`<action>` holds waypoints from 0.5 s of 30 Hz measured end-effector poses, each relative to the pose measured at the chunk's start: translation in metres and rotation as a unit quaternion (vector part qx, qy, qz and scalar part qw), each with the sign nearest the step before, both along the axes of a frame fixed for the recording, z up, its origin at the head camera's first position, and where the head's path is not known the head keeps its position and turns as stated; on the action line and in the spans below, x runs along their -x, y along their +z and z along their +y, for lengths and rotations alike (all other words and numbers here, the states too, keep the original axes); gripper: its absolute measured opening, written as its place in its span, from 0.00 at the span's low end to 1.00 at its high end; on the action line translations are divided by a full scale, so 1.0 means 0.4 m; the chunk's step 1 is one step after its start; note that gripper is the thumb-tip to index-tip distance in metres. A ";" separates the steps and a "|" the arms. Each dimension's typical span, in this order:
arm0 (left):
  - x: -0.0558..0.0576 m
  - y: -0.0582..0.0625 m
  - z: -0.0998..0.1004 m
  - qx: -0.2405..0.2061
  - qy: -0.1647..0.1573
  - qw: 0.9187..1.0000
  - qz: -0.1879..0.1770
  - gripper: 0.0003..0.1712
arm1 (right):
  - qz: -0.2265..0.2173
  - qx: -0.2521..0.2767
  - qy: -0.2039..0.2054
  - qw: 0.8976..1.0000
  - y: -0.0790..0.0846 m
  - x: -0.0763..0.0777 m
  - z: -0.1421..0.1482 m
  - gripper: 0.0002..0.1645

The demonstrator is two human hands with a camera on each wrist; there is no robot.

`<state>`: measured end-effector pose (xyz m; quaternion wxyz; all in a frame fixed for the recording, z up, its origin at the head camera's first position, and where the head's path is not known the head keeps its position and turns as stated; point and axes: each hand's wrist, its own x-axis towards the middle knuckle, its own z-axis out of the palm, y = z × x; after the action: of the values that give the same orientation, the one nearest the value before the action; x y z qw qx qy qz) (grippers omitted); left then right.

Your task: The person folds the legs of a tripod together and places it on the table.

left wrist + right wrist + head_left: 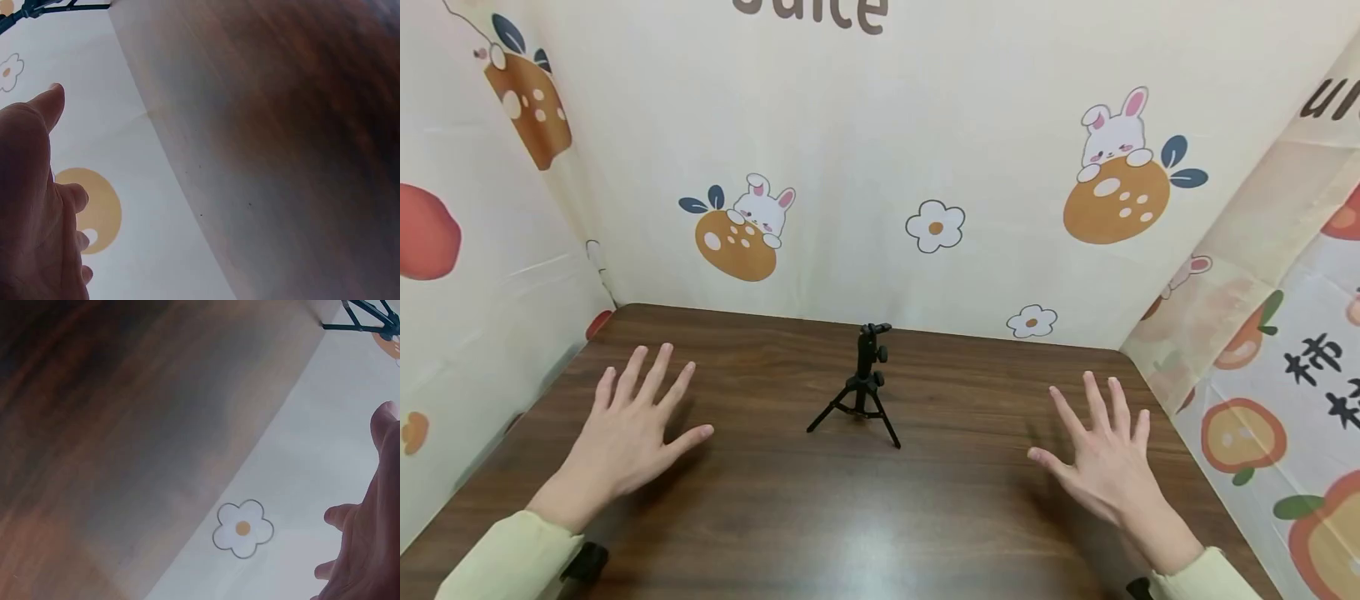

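Observation:
A small black tripod (pixel 865 375) stands upright on the brown wooden table (pixel 850 500), its three legs spread. To its left my left hand (pixel 628 433) hovers over the table, palm down, fingers straight and spread, holding nothing. My right hand (pixel 1105 458) is held the same way on the right side, its thumb pointing toward the tripod. In the left wrist view the left hand (pixel 37 206) shows at the left edge, with tripod legs (pixel 69 7) in the top corner. The right wrist view has the right hand (pixel 369 525) at its right edge and the tripod's legs (pixel 369 319) above.
A pale cloth backdrop (pixel 865 150) with printed rabbits, fruit and flowers rises behind the table's far edge. Similar printed cloths hang along the left side (pixel 490 333) and the right side (pixel 1247 350). Light sleeves and black wrist straps (pixel 585 562) show near the bottom.

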<state>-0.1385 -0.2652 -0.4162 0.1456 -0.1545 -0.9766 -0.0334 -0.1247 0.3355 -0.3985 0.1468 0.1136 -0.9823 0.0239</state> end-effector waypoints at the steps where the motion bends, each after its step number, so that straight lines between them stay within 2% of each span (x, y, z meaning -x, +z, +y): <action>1: 0.001 0.001 0.001 0.000 -0.001 1.000 0.001 0.54 | 0.001 0.002 -0.001 1.000 0.003 0.000 0.001 0.55; 6: 0.005 0.009 0.004 0.000 -0.003 1.000 0.006 0.53 | 0.012 0.012 0.000 1.000 0.015 0.000 0.003 0.55; 15: 0.005 0.014 0.004 -0.003 -0.014 1.000 -0.001 0.53 | 0.026 0.060 0.043 0.997 0.011 -0.003 -0.006 0.51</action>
<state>-0.1404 -0.2637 -0.4105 0.1449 -0.1675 -0.9744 -0.0389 -0.1237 0.3332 -0.3942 0.1777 0.1471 -0.9692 0.0865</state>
